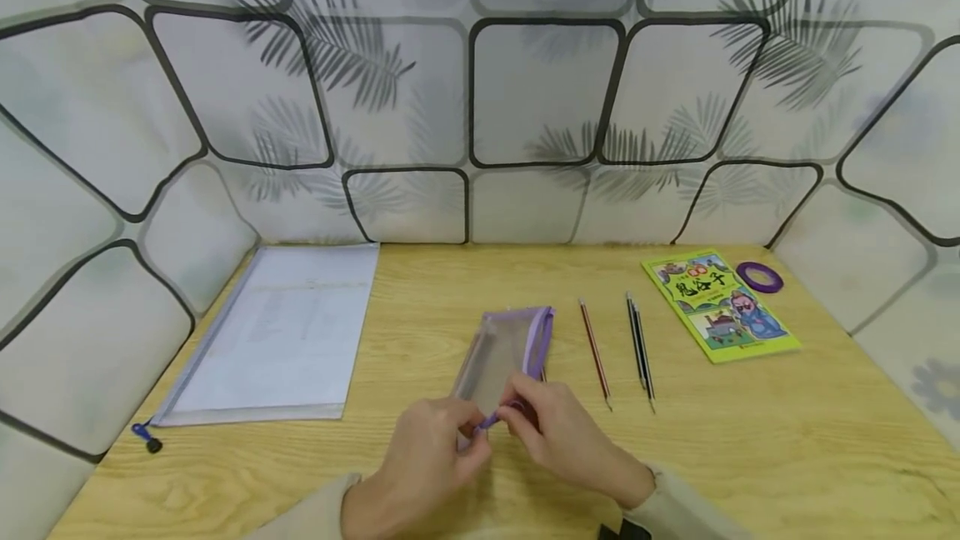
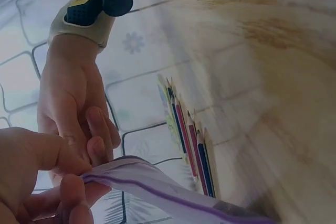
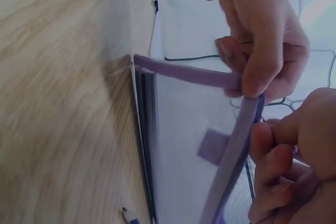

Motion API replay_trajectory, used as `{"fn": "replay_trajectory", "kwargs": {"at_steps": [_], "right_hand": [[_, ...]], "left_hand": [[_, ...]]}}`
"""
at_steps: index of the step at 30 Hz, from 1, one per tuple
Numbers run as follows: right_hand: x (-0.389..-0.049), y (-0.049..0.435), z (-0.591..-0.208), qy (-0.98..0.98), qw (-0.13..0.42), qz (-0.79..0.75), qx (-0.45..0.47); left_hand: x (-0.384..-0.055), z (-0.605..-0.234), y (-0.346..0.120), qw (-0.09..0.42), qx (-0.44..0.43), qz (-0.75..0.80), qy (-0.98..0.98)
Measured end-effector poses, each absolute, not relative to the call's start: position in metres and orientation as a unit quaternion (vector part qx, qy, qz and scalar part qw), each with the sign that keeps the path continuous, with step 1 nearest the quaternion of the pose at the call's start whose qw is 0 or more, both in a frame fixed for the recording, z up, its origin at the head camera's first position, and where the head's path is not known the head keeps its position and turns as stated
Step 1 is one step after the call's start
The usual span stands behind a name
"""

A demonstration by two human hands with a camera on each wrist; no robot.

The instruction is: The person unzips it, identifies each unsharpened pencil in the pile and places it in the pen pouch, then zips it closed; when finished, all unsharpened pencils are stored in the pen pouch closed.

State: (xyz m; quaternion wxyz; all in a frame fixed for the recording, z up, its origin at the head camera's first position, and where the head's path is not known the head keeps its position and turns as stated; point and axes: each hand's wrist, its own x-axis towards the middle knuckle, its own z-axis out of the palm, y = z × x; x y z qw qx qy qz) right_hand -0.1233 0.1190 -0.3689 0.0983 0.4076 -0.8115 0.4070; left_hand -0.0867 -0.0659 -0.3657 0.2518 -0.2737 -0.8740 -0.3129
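Observation:
A see-through pencil case (image 1: 498, 348) with purple trim lies slanted in front of me, its near end raised off the table. My left hand (image 1: 433, 448) pinches the purple-trimmed corner at that end between thumb and fingers. Close beside it, my right hand (image 1: 558, 427) pinches the zippered edge; its fingertips hide the zipper pull. In the right wrist view, the purple zipper band (image 3: 231, 156) runs down from both hands, and dark strips show through the clear wall. The left wrist view shows the purple edge (image 2: 152, 190) stretching away from the fingertips.
Right of the case lie a red pencil (image 1: 595, 352) and dark pencils (image 1: 641, 352). Farther right are a green-bordered picture book (image 1: 722, 307) and a purple tape roll (image 1: 760, 277). A clear zip folder with white paper (image 1: 277, 332) lies at left, its blue cord (image 1: 142, 432) hanging out.

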Motion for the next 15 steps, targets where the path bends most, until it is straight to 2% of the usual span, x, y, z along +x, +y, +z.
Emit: {"fn": "replay_trajectory", "kwargs": {"at_steps": [4,8,15], "right_hand": [[-0.13,0.123,-0.373,-0.819,0.128,0.411,0.379],[-0.142,0.131,-0.379,-0.829,0.129,0.418,0.348],[-0.156,0.133,-0.381,-0.835,0.151,0.396,0.35]], "left_hand": [[-0.086,-0.365,-0.068,0.27,-0.266,-0.311,-0.872],[-0.084,-0.365,-0.071,0.279,-0.263,-0.321,-0.866],[-0.085,-0.367,-0.077,0.293,-0.267,-0.32,-0.861]]}}
